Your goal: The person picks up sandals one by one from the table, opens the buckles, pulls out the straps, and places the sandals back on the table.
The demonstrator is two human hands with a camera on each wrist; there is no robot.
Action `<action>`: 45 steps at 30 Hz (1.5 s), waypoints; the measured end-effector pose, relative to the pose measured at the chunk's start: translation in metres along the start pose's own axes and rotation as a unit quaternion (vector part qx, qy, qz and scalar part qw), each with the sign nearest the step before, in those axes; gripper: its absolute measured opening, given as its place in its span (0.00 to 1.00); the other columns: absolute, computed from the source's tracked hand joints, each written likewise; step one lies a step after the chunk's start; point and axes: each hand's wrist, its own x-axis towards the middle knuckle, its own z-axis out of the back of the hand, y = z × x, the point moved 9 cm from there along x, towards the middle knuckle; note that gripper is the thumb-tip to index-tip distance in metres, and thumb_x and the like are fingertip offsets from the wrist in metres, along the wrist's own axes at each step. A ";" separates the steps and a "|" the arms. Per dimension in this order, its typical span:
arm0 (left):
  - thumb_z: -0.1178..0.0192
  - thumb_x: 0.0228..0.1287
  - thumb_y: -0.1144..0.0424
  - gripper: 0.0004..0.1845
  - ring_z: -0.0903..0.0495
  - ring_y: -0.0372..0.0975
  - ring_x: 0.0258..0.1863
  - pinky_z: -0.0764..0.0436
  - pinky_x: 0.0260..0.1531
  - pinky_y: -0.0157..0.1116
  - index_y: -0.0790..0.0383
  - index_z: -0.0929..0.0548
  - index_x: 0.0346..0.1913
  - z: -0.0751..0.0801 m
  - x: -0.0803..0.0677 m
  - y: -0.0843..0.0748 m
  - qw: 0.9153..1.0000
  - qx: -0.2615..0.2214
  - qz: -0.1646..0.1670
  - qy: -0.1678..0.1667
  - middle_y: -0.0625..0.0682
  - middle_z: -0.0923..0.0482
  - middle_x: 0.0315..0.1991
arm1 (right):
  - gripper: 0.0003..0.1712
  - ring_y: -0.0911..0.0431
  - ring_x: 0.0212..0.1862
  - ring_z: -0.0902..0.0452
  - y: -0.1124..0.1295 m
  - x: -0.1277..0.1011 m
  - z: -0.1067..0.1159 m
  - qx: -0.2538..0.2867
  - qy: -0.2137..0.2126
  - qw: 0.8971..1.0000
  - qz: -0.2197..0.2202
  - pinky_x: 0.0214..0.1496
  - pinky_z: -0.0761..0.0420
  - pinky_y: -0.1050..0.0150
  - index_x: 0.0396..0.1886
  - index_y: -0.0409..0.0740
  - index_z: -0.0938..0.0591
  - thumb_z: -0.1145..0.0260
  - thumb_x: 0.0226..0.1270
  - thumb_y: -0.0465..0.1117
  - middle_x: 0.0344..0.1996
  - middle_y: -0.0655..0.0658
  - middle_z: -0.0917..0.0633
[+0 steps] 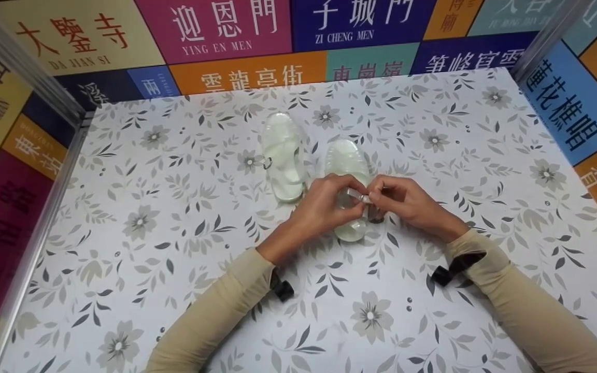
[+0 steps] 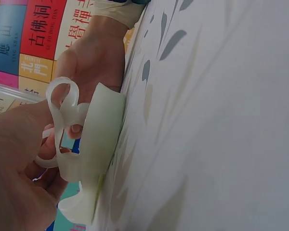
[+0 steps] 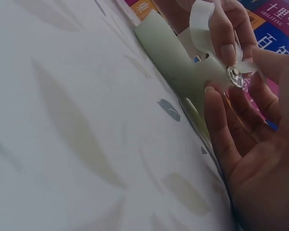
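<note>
Two pale green sandals with straps lie side by side on the patterned cover. The nearer sandal (image 1: 347,155) is between my hands, its middle partly hidden behind them. My left hand (image 1: 327,202) pinches its strap (image 2: 62,108), which arches up in a loop. On the other side, my right hand (image 1: 404,199) grips the strap's end at the small metal buckle (image 3: 235,73), thumb and fingers around it. The fingertips of both hands almost meet there. To the left, the other sandal (image 1: 283,160) rests untouched, with a small metal buckle at its left side.
A white cover (image 1: 174,280) with grey flowers and leaves lies under everything. Colourful panels (image 1: 231,31) with large characters stand along the back and both sides. Dark wrist straps with small black devices (image 1: 283,289) sit at both sleeve cuffs.
</note>
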 end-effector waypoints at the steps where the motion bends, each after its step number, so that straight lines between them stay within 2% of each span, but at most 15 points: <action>1: 0.26 0.65 0.63 0.12 0.15 0.37 0.46 0.17 0.52 0.33 0.54 0.08 0.50 0.000 0.000 0.000 1.000 -0.004 -0.001 0.003 0.44 0.07 0.47 | 0.08 0.49 0.36 0.15 0.000 0.000 0.000 0.003 0.000 1.000 0.000 0.38 0.13 0.62 0.40 0.29 0.20 0.40 0.83 0.30 0.41 0.35 0.16; 4: 0.28 0.67 0.63 0.11 0.13 0.36 0.46 0.16 0.52 0.32 0.54 0.09 0.51 0.001 -0.001 0.003 1.000 -0.027 -0.003 0.015 0.44 0.07 0.47 | 0.08 0.49 0.35 0.14 -0.001 -0.001 0.002 0.009 -0.005 1.000 -0.005 0.38 0.12 0.61 0.40 0.28 0.21 0.38 0.82 0.31 0.41 0.35 0.16; 11: 0.28 0.69 0.62 0.11 0.13 0.32 0.44 0.13 0.48 0.30 0.53 0.09 0.53 0.003 -0.004 0.012 0.995 -0.081 0.023 0.046 0.44 0.08 0.49 | 0.08 0.45 0.31 0.13 -0.004 -0.002 0.006 -0.007 -0.017 1.000 -0.023 0.37 0.10 0.58 0.45 0.27 0.16 0.35 0.80 0.32 0.32 0.28 0.14; 18: 0.26 0.71 0.61 0.11 0.12 0.32 0.49 0.15 0.56 0.30 0.52 0.07 0.53 0.006 -0.004 0.012 0.996 -0.074 0.015 0.039 0.44 0.07 0.51 | 0.08 0.46 0.30 0.14 -0.005 -0.002 0.005 -0.013 -0.028 0.999 -0.029 0.34 0.11 0.59 0.44 0.27 0.16 0.34 0.80 0.32 0.31 0.27 0.15; 23: 0.27 0.72 0.59 0.11 0.13 0.32 0.53 0.16 0.58 0.31 0.52 0.07 0.54 0.004 -0.004 0.013 0.997 -0.068 0.014 0.038 0.43 0.08 0.53 | 0.08 0.45 0.29 0.14 -0.006 -0.002 0.006 -0.011 -0.035 0.999 -0.030 0.32 0.12 0.59 0.44 0.27 0.16 0.33 0.80 0.32 0.30 0.26 0.14; 32: 0.27 0.72 0.58 0.10 0.14 0.30 0.49 0.17 0.50 0.32 0.51 0.07 0.54 0.002 -0.005 0.014 0.996 -0.081 0.007 0.028 0.42 0.08 0.53 | 0.07 0.46 0.31 0.13 -0.008 -0.003 0.007 -0.010 -0.037 0.999 -0.037 0.33 0.11 0.60 0.45 0.30 0.15 0.32 0.79 0.33 0.33 0.24 0.15; 34: 0.27 0.73 0.58 0.09 0.15 0.30 0.45 0.18 0.46 0.31 0.50 0.07 0.53 0.002 -0.005 0.015 0.996 -0.080 0.008 0.025 0.41 0.07 0.52 | 0.07 0.47 0.30 0.13 -0.007 -0.003 0.007 -0.008 -0.042 0.998 -0.036 0.32 0.12 0.60 0.44 0.29 0.15 0.31 0.78 0.32 0.33 0.24 0.15; 39: 0.27 0.73 0.58 0.09 0.18 0.31 0.37 0.20 0.39 0.32 0.49 0.06 0.52 0.002 -0.004 0.016 0.996 -0.084 0.019 0.027 0.40 0.07 0.50 | 0.08 0.49 0.30 0.13 -0.009 -0.004 0.008 -0.004 -0.051 0.998 -0.043 0.33 0.11 0.60 0.44 0.28 0.15 0.30 0.77 0.33 0.33 0.29 0.13; 45: 0.25 0.70 0.59 0.10 0.12 0.31 0.47 0.15 0.49 0.31 0.52 0.08 0.52 0.003 -0.003 0.017 0.994 -0.099 0.032 0.043 0.42 0.07 0.49 | 0.11 0.49 0.34 0.10 -0.010 -0.003 0.005 0.022 -0.035 0.998 -0.053 0.39 0.08 0.55 0.46 0.26 0.18 0.32 0.80 0.34 0.36 0.38 0.10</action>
